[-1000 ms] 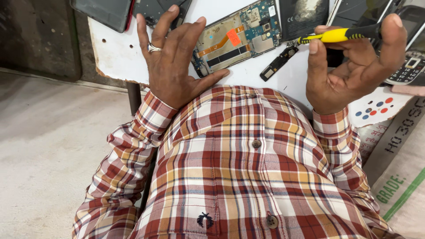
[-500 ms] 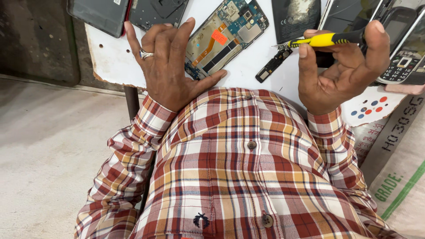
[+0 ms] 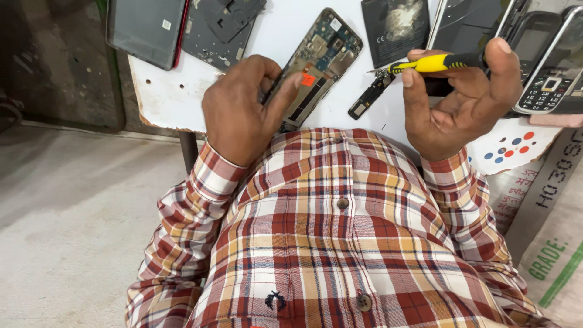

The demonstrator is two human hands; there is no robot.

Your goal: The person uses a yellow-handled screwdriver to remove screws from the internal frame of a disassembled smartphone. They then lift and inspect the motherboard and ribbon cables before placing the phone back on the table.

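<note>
Only the head view here, looking straight down past a plaid shirt (image 3: 340,243) at a white table (image 3: 176,97). The left hand (image 3: 243,109) is curled over the lower end of an opened phone (image 3: 319,58), thumb along one long edge and fingers wrapped round the other, so it's gripping the phone by its sides; the phone lies tilted on the table at about 12 o'clock from the shirt, bare circuit board facing up with a small orange sticker showing. The right hand (image 3: 455,100), at about 2 o'clock, is closed around a yellow screwdriver (image 3: 434,62), pinched between thumb and fingertips with the tip pointing left toward a small dark strip part (image 3: 367,97) lying just beside the phone. My guess is the phone is light and stiff but pretty fragile with the board exposed, and slippery along the frame, so the edges are the place to hold it, nowhere on the components. The screwdriver looks thin and light, easy to roll in the fingers. Around them: a black battery (image 3: 395,27) at 1 o'clock, a keypad phone (image 3: 549,73) at far right, a dark back cover (image 3: 221,24) and a red-edged phone (image 3: 149,27) at 11 o'clock. Hard to tell: the phone's lower end is under the left hand, the screwdriver tip is too small to read, the top-row stuff is cut off by the frame, and what holds up the table is mostly hidden.
</note>
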